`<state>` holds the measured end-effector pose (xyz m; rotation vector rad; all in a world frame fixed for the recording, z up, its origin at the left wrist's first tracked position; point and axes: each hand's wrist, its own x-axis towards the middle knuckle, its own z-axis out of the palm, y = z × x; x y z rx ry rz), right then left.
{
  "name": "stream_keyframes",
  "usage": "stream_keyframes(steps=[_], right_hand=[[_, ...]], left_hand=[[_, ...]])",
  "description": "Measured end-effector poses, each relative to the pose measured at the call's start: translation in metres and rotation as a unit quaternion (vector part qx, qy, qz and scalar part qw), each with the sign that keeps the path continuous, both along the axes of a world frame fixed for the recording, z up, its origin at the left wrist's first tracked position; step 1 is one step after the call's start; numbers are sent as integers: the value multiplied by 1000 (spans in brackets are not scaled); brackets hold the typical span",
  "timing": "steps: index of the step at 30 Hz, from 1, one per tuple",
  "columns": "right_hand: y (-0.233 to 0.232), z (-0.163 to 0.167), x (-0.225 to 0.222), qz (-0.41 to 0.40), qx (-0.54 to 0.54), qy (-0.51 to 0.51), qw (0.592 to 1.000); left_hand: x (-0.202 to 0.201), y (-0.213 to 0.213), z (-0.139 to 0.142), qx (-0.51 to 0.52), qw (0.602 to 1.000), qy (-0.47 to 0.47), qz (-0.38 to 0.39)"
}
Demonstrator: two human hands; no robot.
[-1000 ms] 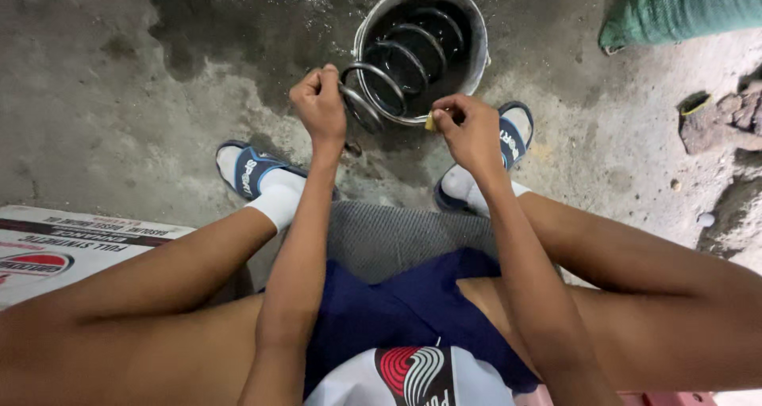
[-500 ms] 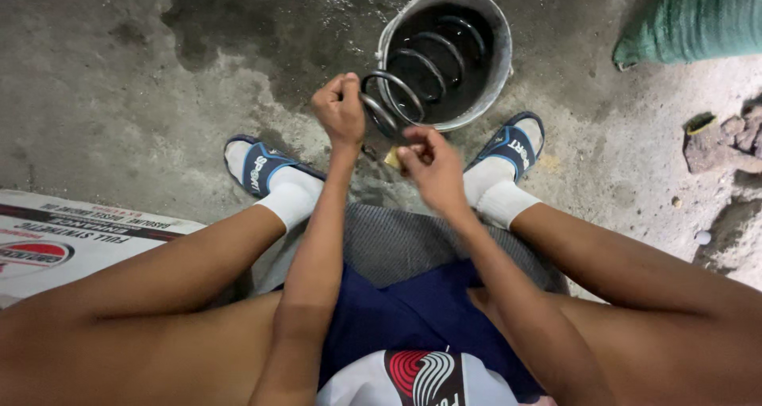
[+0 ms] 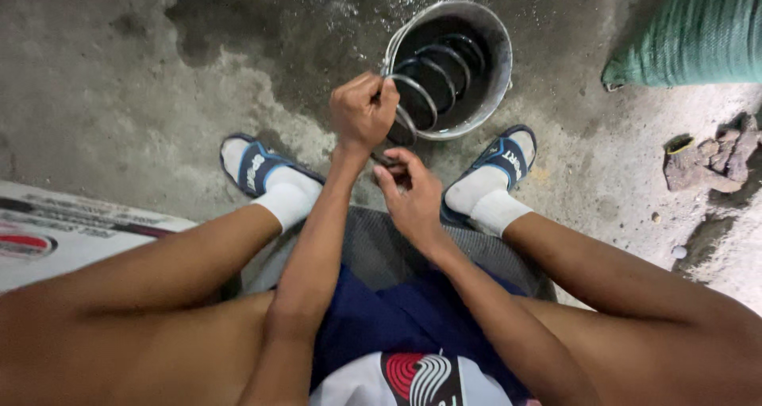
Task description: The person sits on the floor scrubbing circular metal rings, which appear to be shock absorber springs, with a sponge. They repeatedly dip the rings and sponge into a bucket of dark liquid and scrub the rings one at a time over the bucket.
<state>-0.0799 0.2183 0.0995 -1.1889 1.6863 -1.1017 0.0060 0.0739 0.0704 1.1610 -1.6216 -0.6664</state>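
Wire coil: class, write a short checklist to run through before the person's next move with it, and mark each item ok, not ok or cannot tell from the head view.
1. Left hand closed firmly on the wire coil: ok, fist wrapped round a loop.
2. Right hand has a grip on the lower wire end: cannot tell, fingers curl there but hide it.
3. Coil's far loops rest inside the metal bucket: ok.
4. Bucket stands upright on the concrete floor: ok.
5. Feet planted either side, clear of the bucket: ok, both blue sandals sit flat.
6. Floor dry near the bucket: not ok, it looks wet.
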Motion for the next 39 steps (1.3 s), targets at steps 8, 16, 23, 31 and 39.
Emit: stream_keyframes(steps=[8, 16, 23, 31, 39], right_hand=[[-4, 3, -1, -44, 44, -129, 990], [-27, 28, -11, 40, -55, 90, 994], [-26, 39, -19, 32, -32, 97, 994], [-18, 43, -21, -34, 11, 40, 999], [-5, 70, -11, 25, -22, 88, 996]], left_hand=[[-3, -2, 3, -7, 1000, -27, 9], [-4, -10, 5, 143, 988, 22, 54], [-11, -13, 10, 157, 987, 15, 43], [-14, -18, 46, 73, 996, -41, -42], [-9, -10, 91, 46, 996, -56, -48]])
